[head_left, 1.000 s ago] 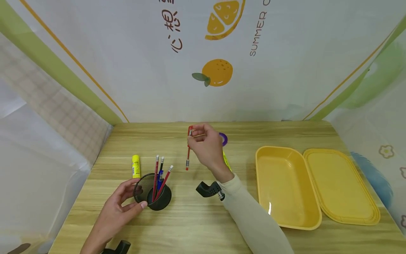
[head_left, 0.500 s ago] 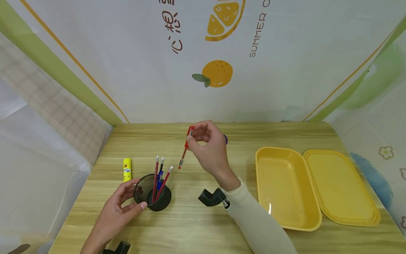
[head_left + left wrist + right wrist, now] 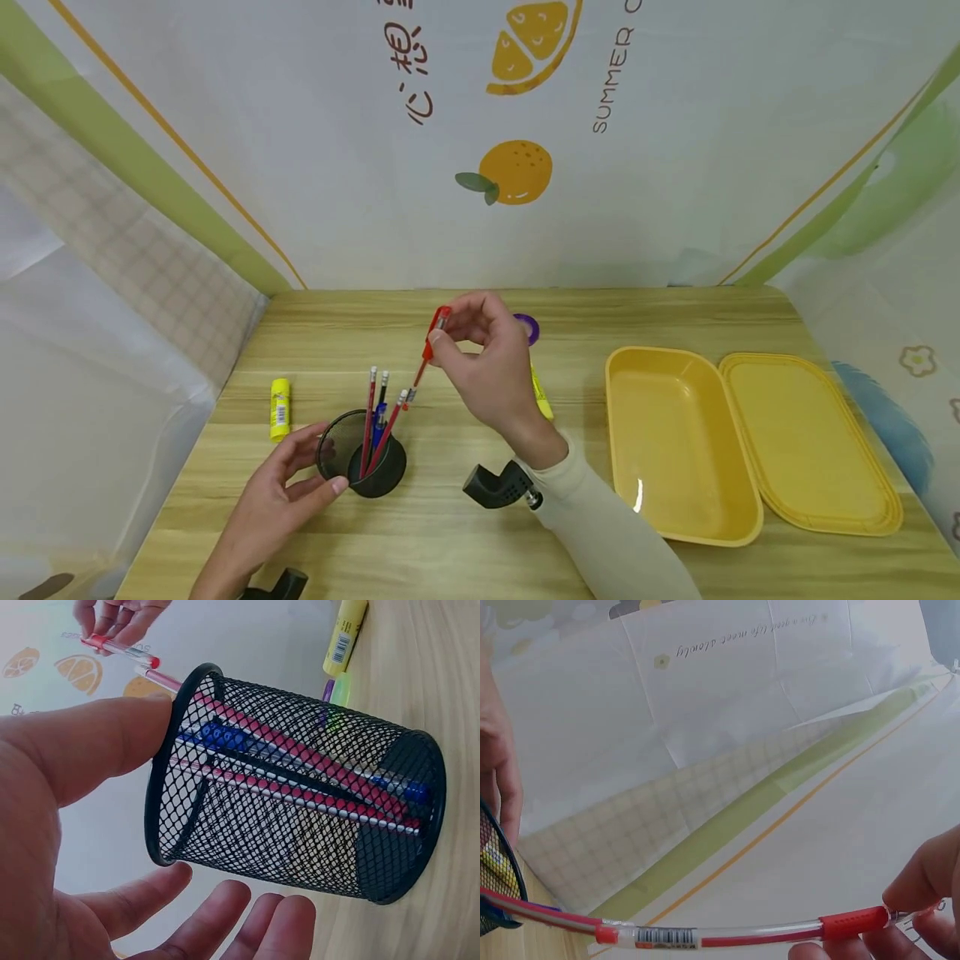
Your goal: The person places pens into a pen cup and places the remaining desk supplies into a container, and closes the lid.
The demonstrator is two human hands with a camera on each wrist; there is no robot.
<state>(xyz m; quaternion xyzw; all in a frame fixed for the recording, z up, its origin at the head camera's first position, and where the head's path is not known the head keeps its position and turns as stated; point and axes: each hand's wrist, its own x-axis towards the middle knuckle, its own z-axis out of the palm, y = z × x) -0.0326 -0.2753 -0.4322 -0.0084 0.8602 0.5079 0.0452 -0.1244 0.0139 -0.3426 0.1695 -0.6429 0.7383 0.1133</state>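
A black mesh pen cup [image 3: 392,473] leans toward my left hand [image 3: 273,496], whose thumb and fingers hold it at the rim. Inside stand red-striped pencils [image 3: 300,796], a dark pencil [image 3: 384,385] and a blue pen [image 3: 380,421]. My right hand [image 3: 487,367] pinches a clear pen with red ends [image 3: 765,934] between thumb and fingers. The pen slants down to the left, its lower tip beside a pencil's eraser end in the head view; whether they touch I cannot tell. Left of the cup, near my left fingers, lies a yellow glue stick [image 3: 280,410].
A yellow tray [image 3: 678,442] sits on the right of the wooden table [image 3: 480,533], its flat yellow lid [image 3: 813,442] beside it. Behind my right hand lie a purple ring [image 3: 533,328] and a yellow marker-like stick [image 3: 541,396]. Printed cloth [image 3: 337,208] hangs around the table.
My right hand has brought the pen left and tilted it toward the cup. The glue stick has shifted left along the table. My left hand and the cup have stayed put.
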